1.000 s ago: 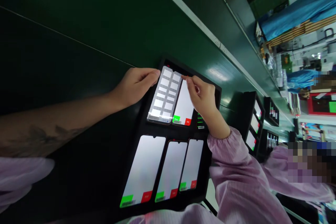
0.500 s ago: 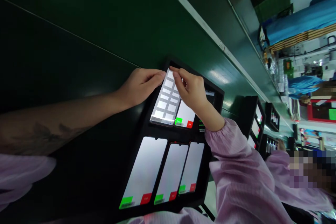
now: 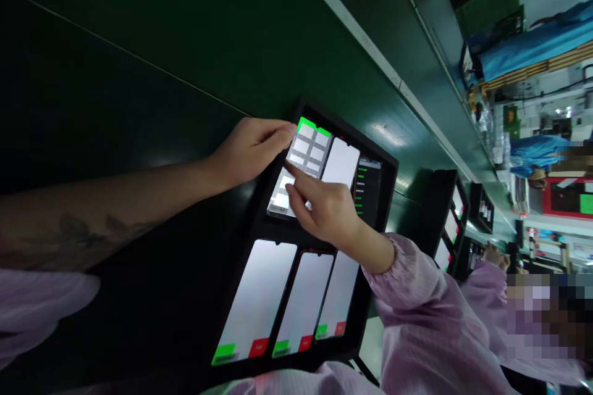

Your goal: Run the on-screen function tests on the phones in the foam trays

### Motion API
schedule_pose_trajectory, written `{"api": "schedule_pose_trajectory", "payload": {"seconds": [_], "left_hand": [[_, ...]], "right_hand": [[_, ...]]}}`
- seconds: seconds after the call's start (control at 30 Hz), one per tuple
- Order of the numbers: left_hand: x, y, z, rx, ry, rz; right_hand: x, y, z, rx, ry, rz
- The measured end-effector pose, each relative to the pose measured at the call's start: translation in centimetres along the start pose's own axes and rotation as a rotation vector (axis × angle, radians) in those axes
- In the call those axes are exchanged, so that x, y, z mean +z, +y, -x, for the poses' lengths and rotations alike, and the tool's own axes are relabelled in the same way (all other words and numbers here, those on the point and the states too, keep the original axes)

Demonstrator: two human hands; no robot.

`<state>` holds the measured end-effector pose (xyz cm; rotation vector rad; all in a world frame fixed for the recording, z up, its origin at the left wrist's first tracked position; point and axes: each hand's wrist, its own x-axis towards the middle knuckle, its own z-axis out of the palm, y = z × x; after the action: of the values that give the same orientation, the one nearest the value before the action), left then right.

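Observation:
A black tray [image 3: 241, 222] holds two rows of lit phones. In the far row, the left phone [image 3: 311, 148] shows a grey grid whose top band is green. My left hand [image 3: 250, 148] lies with closed fingers against that phone's left edge. My right hand [image 3: 319, 210] reaches over it, index finger stretched onto the grid about mid-screen, holding nothing. Beside it sit a plain white-screen phone [image 3: 341, 163] and a dark phone with green text [image 3: 368, 188]. Three white-screen phones [image 3: 303, 302] with green and red buttons fill the near row.
The tray lies on a dark green conveyor belt [image 3: 231, 24] with a pale rail along its far side. More black trays with phones [image 3: 447, 222] stand further along at the right, where another person's pink sleeve [image 3: 491, 284] shows.
My right hand slid from the grid phone's top edge down to mid-screen. The grid's top band turned green. The neighbouring white and dark phones are uncovered. My left hand stayed put.

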<state>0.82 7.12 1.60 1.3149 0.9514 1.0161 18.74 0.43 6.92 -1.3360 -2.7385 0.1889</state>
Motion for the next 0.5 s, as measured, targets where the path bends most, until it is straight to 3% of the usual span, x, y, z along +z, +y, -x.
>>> {"api": "schedule_pose_trajectory", "payload": {"seconds": [0.27,0.5], "left_hand": [[0.2,0.1,0.1,-0.019,-0.001,0.027],[0.4,0.3,0.2,-0.022,0.017,0.058]], "right_hand": [[-0.3,-2.5,2.2,-0.141,0.072,-0.030],[0.3,-2.9,3.2,-0.193,0.106,-0.037]]}}
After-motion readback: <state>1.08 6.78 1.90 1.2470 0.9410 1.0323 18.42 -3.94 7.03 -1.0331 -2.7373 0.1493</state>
